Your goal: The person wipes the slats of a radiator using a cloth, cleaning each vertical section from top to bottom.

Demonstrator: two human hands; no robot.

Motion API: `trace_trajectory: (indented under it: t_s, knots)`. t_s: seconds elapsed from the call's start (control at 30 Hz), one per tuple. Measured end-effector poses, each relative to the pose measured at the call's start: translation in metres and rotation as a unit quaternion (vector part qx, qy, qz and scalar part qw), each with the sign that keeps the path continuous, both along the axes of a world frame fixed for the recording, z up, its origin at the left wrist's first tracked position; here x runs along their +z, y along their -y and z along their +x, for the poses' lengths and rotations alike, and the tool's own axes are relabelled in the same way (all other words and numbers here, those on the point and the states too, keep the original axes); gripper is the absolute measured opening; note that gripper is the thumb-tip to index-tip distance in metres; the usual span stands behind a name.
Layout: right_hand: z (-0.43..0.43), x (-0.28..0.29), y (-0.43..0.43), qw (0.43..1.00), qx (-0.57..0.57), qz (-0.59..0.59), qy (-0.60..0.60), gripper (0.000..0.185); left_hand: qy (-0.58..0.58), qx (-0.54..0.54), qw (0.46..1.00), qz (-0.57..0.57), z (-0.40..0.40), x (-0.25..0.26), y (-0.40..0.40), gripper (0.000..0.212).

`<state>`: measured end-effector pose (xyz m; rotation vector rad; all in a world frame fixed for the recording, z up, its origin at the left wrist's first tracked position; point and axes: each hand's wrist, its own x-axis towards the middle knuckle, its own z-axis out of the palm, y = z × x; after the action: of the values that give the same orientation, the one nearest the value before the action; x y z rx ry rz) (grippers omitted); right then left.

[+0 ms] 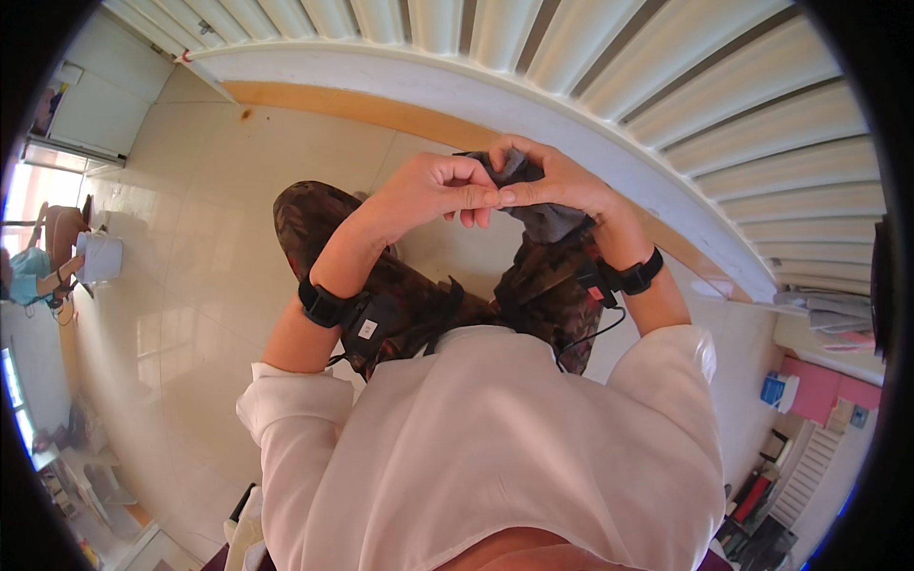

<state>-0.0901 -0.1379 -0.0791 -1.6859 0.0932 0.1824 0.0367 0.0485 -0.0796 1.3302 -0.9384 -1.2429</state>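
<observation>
A bunched dark grey cloth (pixel 553 223) hangs from my right hand (pixel 546 175), whose fingers are curled over its upper part. My left hand (pixel 450 187) is beside it, thumb and forefinger pinched together. The tips of both thumbs meet in front of the cloth. Whatever may lie between the pinched fingertips is too small or hidden to make out. Both hands are above my knees, which are spread apart in patterned dark trousers (pixel 400 285). Black straps with small boxes are on my left forearm (pixel 325 307) and right forearm (pixel 632 275).
White metal slats (pixel 557 43) rise from a low ledge (pixel 343 75) right in front of me. Pale floor tiles (pixel 193 235) extend to the left. Another person (pixel 32 275) is at far left by a white bucket (pixel 100 257). A blue-and-white tub (pixel 778 391) stands at right.
</observation>
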Motion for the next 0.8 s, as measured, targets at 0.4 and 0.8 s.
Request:
trace_trajectory:
  t_s: [0.4,0.8]
  knots:
    - [-0.012,-0.002,-0.015,0.965,-0.012,0.214,-0.149,0.051,0.162,0.057,0.985,-0.012,-0.011,0.004,0.001,0.011]
    - [-0.01,-0.017,-0.021,0.975,-0.198,-0.033,0.094,0.038,0.148,0.175,0.963,-0.139,-0.017,-0.024,0.008,0.014]
